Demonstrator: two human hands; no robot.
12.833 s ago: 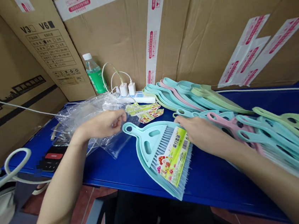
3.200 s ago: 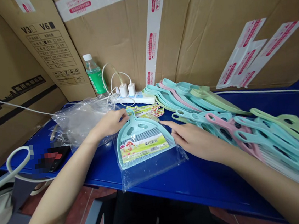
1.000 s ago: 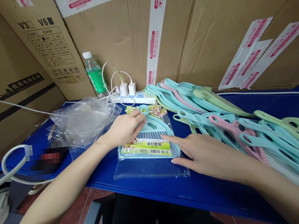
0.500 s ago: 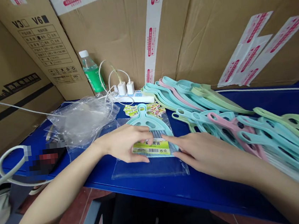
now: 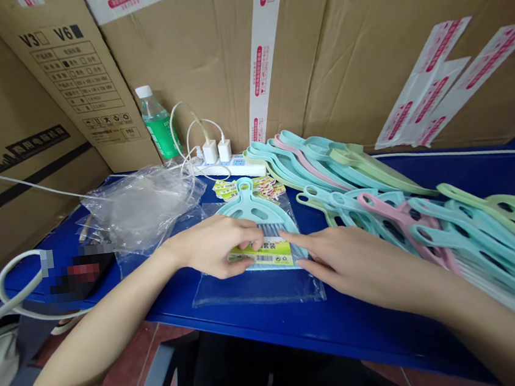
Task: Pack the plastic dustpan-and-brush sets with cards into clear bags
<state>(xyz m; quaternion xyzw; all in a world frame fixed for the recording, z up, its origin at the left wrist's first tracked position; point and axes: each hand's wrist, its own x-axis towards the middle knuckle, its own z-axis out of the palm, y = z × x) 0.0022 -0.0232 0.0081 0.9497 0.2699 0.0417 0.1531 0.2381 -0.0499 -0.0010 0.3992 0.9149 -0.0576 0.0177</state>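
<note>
A light-blue dustpan point(image 5: 234, 207) with a grey-bristled brush point(image 5: 270, 229) on it lies in front of me with a clear plastic bag point(image 5: 253, 290); whether they are inside it I cannot tell. Across the bristles rests a yellow-green label card point(image 5: 280, 257) with a barcode. My left hand point(image 5: 214, 245) is curled over the card's left part, thumb and index finger drawn together on it. From the other side my right hand point(image 5: 338, 259) touches the card's right edge and the bristles with its index finger stretched out, its thumb lower down and apart.
Several clear bags point(image 5: 144, 208) lie at left, near a blurred dark object point(image 5: 86, 272). Behind are more label cards point(image 5: 224, 189), a power strip point(image 5: 248, 166) with chargers and a green-labelled bottle point(image 5: 158, 126). Dustpans point(image 5: 313, 156) and brushes point(image 5: 427, 230) are piled at right, before cardboard boxes point(image 5: 206, 57).
My left thumb has moved up onto the label card, closer to the index finger. My right hand and the dustpan stay nearly where they were.
</note>
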